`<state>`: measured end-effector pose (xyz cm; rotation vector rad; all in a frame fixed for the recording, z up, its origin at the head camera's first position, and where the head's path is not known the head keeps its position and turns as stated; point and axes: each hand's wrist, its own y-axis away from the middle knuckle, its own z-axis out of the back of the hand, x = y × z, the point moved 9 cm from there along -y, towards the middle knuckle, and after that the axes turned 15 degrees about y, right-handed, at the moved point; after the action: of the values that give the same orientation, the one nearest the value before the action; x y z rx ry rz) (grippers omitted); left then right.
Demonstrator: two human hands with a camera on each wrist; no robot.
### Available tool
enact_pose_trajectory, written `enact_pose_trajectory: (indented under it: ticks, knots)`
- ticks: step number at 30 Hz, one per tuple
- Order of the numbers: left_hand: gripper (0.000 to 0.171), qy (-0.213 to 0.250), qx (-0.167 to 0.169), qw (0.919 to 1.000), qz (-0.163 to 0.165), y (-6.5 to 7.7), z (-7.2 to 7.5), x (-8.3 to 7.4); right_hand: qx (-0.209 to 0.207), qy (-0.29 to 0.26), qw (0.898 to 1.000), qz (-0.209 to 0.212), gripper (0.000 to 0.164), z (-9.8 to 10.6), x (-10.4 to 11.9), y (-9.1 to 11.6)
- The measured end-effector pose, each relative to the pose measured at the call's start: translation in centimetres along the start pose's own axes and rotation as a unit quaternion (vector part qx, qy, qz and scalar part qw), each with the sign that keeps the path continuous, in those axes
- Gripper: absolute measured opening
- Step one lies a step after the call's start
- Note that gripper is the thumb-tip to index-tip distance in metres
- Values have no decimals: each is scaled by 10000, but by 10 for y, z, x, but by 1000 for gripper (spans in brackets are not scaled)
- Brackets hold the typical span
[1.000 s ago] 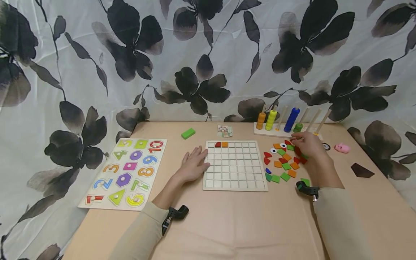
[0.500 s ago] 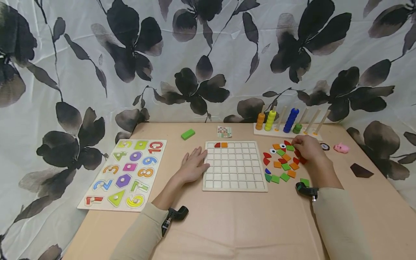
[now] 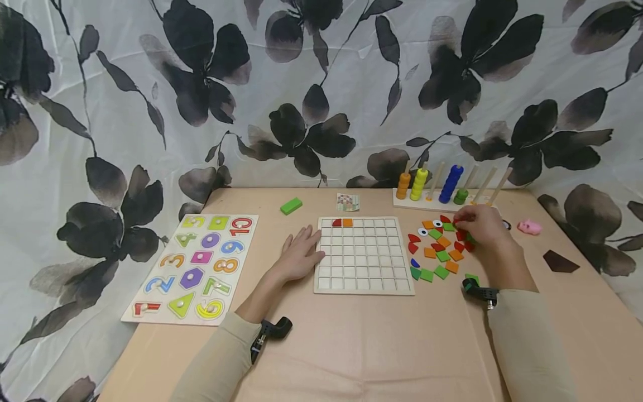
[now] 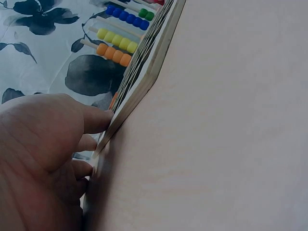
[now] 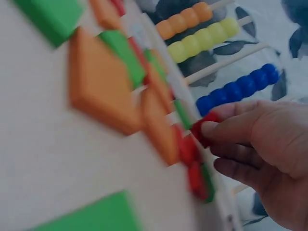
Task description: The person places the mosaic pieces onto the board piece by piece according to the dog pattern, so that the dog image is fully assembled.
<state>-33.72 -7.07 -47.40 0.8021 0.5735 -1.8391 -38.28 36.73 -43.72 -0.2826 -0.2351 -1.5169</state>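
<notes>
While my left hand point(image 3: 300, 255) lies flat, fingers straight, against the white wooden grid board's point(image 3: 363, 255) 9 o'clock edge, my right hand point(image 3: 479, 224) pinches a red wooden tile point(image 5: 204, 129) w/ thumb & forefinger.

The grid board point(image 3: 363, 255) lies mid-table, the number puzzle point(image 3: 193, 267) well to its left, loose tiles point(image 3: 438, 251) just to its right; the bead rack point(image 3: 442, 192) stands behind the tiles, a small card point(image 3: 348, 202) behind the board

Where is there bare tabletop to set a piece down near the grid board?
Bare table lies in front of the grid board, between the two sleeves, and behind it around the green block. Crowded: the loose tiles right of the board, where the right hand pinches a red piece.
</notes>
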Motion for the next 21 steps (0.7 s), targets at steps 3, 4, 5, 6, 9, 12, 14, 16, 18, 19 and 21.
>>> enact_pose_trajectory:
  ticks: [3, 4, 5, 6, 9, 12, 14, 16, 18, 19, 21]
  knots:
    - [61, 29, -30, 10000, 31, 0, 1, 1, -52, -78, 9996, 249, 20, 13, 24, -2]
    - [61, 45, -37, 10000, 44, 1, 1, 1, -104, -135, 9991, 377, 20, 17, 35, -3]
    - [61, 64, -43, 10000, 43, 1, 2, 1, -166, -227, 9983, 518, 19, 22, 49, -4]
    - [61, 71, -48, 10000, 44, 0, 2, 1, -223, -313, 9967, 717, 18, 25, 64, -6]
    - [60, 76, -51, 10000, 33, 0, 3, 0, -293, -640, 9882, 1361, 16, 28, 114, -13]
    - [60, 85, -40, 9999, 41, 0, 2, 0, -76, -901, 9786, 1849, 14, 15, 160, -23]
    - [61, 92, -29, 9999, 31, -1, 2, -1, 172, -954, 9738, 2058, 15, -1, 183, -32]
    - [61, 92, -18, 10000, 34, -1, 1, 0, 448, -867, 9704, 2211, 15, -19, 202, -42]
    - [61, 76, -10, 10000, 31, -2, 0, 0, 691, -727, 9669, 2345, 16, -36, 217, -51]
    - [61, 83, -7, 10000, 30, -2, 0, -1, 754, -610, 9654, 2420, 15, -44, 223, -55]
    - [61, 92, -17, 10000, 33, -2, 1, -2, 833, -379, 9640, 2495, 12, -55, 232, -61]
